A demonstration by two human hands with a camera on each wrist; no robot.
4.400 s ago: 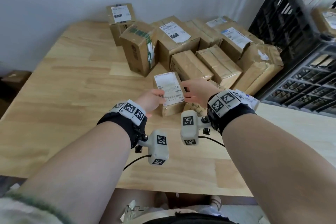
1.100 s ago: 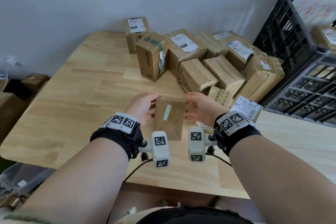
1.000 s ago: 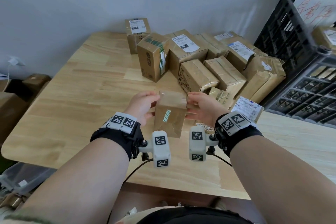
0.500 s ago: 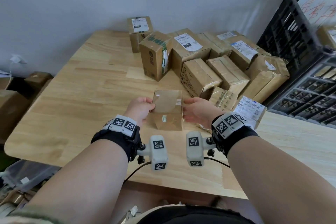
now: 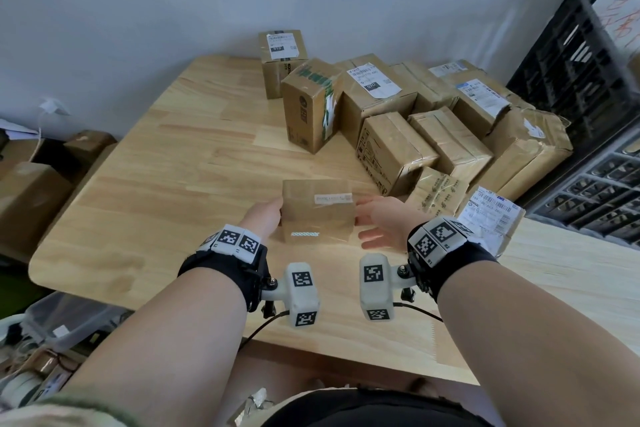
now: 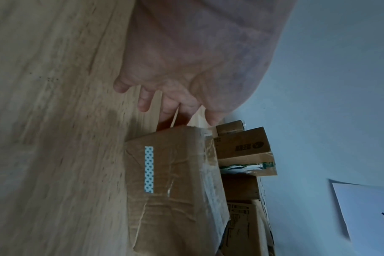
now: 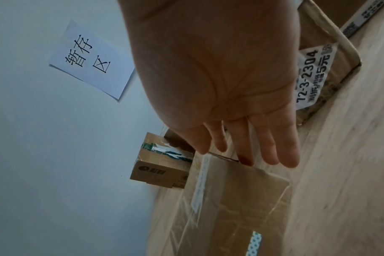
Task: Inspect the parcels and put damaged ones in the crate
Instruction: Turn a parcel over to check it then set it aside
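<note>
A small brown parcel (image 5: pixel 318 215) wrapped in clear tape lies flat on the wooden table (image 5: pixel 156 204), a blue-patterned strip on its near face. My left hand (image 5: pixel 273 216) is at its left end, with fingertips (image 6: pixel 166 116) and thumb touching the edge and the outer fingers off it. At the right end, my right hand (image 5: pixel 367 222) has straight fingers, and only the fingertips (image 7: pixel 244 156) reach the parcel (image 7: pixel 230 199). The parcel (image 6: pixel 175 190) shows creased tape in the left wrist view. The black crate (image 5: pixel 571 80) stands at the far right.
A pile of several brown parcels (image 5: pixel 398 114) fills the back right of the table. A labelled parcel (image 5: pixel 491 215) lies beside my right wrist. Cardboard boxes (image 5: pixel 31 191) sit on the floor to the left. A paper sign (image 7: pixel 90 58) hangs on the wall.
The parcel was held up between both hands and turned; now it lies on the table. My right hand's fingers have straightened off its side.
</note>
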